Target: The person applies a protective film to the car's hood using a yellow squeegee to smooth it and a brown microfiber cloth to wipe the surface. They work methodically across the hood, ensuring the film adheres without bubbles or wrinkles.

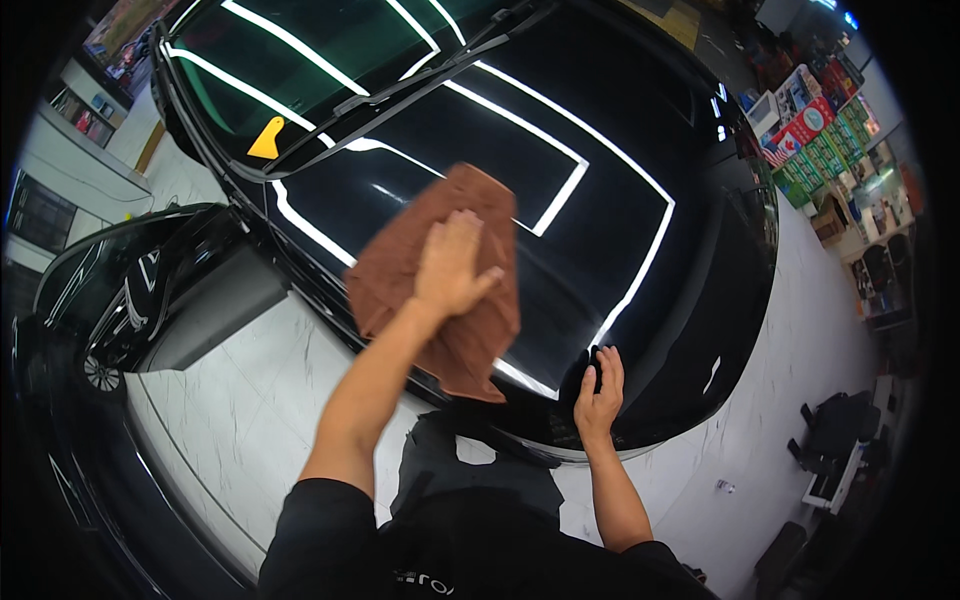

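My left hand (455, 265) lies flat on a brown cloth (405, 270), its thumb spread to the right. The cloth is spread over the near side of a glossy black car hood (520, 110), and one corner hangs down toward me. My right hand (600, 392) rests on the hood's near right edge with nothing in it. Its fingers are extended, and the fingertips touch the dark paint. Bright lines of ceiling light reflect in the hood. A yellow scraper (266, 139) lies on the lower windshield, close to the wiper.
Wiper arms (400, 80) cross the base of the windshield (290, 60). An open black car door (150, 290) stands at the left. Shelves with boxes (825, 145) line the right wall. Beside them on the pale floor (700, 480) is a black seat (840, 430).
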The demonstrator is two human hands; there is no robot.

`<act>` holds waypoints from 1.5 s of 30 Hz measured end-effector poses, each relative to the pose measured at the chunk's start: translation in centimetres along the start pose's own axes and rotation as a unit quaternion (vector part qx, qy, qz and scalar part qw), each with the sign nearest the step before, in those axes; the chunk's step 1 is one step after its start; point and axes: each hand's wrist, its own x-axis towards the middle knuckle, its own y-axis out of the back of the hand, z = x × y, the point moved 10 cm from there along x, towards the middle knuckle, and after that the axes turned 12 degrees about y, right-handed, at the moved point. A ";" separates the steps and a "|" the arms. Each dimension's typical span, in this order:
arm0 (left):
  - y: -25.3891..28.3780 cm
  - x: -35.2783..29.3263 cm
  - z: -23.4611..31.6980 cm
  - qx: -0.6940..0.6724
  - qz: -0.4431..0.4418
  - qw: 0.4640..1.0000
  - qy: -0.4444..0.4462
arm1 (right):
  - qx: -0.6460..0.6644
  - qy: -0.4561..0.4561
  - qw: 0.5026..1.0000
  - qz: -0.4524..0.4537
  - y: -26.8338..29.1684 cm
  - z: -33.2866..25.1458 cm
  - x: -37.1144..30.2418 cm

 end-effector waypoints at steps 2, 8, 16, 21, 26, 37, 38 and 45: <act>1.9 3.4 -9.5 0.075 -0.006 0.995 0.060 | -0.015 0.012 1.000 -0.010 -1.9 -2.2 1.3; 5.8 11.1 -27.8 0.136 0.011 0.984 0.115 | -0.080 0.052 0.995 -0.012 -9.9 -10.0 7.9; 6.5 12.4 -28.5 0.101 -0.049 0.987 0.116 | -0.219 0.069 0.969 -0.087 -25.6 -16.7 22.3; 6.1 12.2 -29.7 0.103 -0.074 0.983 0.131 | -0.234 0.028 0.966 -0.104 -28.5 -16.6 23.3; 6.1 12.6 -29.6 0.097 -0.080 0.985 0.120 | -0.256 -0.002 0.960 -0.112 -29.1 -16.7 24.0; 6.1 12.6 -29.4 0.094 -0.086 0.985 0.113 | -0.234 0.034 0.966 -0.109 -27.3 -17.0 24.4; 6.0 12.7 -29.4 0.096 -0.089 0.985 0.112 | -0.237 0.033 0.965 -0.108 -27.5 -16.8 24.9; 5.7 12.6 -29.5 0.096 -0.095 0.984 0.116 | -0.237 0.032 0.964 -0.117 -27.2 -16.7 24.1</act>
